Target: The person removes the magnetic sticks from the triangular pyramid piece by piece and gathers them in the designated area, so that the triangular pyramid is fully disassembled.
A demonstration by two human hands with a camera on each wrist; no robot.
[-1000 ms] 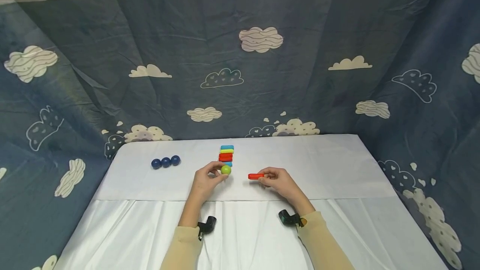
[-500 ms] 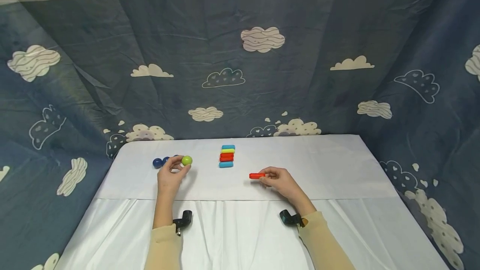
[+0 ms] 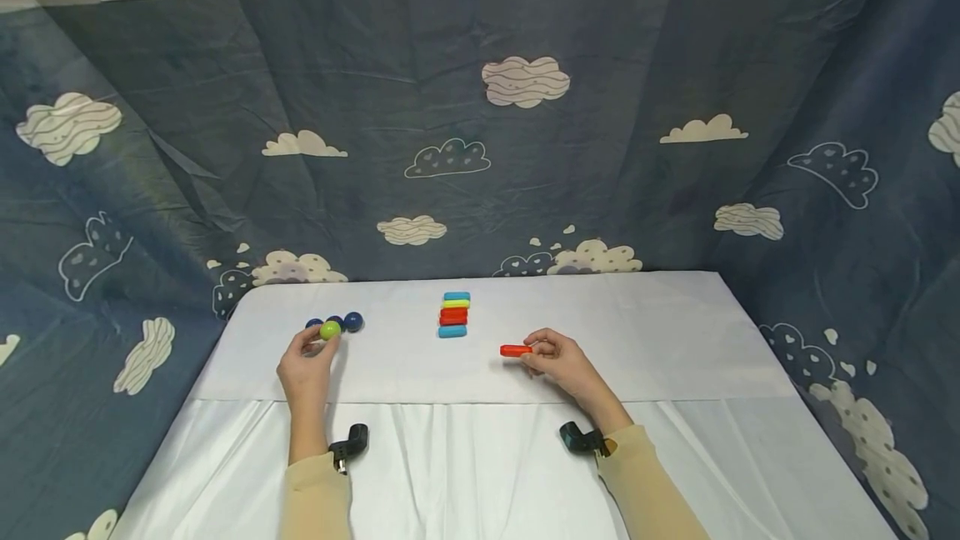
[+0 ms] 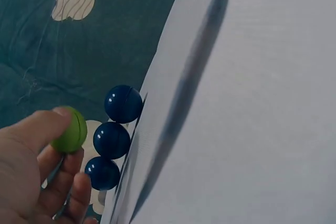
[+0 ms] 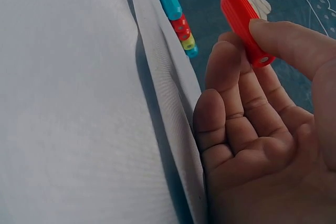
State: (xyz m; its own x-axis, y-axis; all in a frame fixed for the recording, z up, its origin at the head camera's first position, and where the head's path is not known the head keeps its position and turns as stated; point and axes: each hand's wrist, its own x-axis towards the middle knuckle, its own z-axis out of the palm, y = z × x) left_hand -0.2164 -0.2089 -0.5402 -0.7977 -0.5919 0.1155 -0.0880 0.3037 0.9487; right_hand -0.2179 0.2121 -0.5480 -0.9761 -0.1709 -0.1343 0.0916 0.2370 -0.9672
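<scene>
My left hand [image 3: 303,369] pinches a green ball [image 3: 330,330] between thumb and fingers. Just behind it, three dark blue balls [image 3: 353,322] sit in a row on the table, and the left one is partly covered in the head view. A small gap shows between the green ball [image 4: 74,130] and the blue balls [image 4: 112,140] in the left wrist view. At centre right, my right hand [image 3: 558,363] holds a red ribbed stick [image 3: 514,351] by one end. Thumb and fingers pinch that stick [image 5: 242,27] in the right wrist view, where a hole shows in its end.
Several short sticks in blue, red and yellow-green lie side by side at the table's middle, a blue stick [image 3: 452,331] nearest. White cloth covers the table [image 3: 600,315]. A dark cloud-patterned curtain [image 3: 360,90] surrounds its back and sides.
My left hand has carried the green ball leftward from beside the coloured sticks to the front of the blue balls. My right hand has stayed almost still with the red stick.
</scene>
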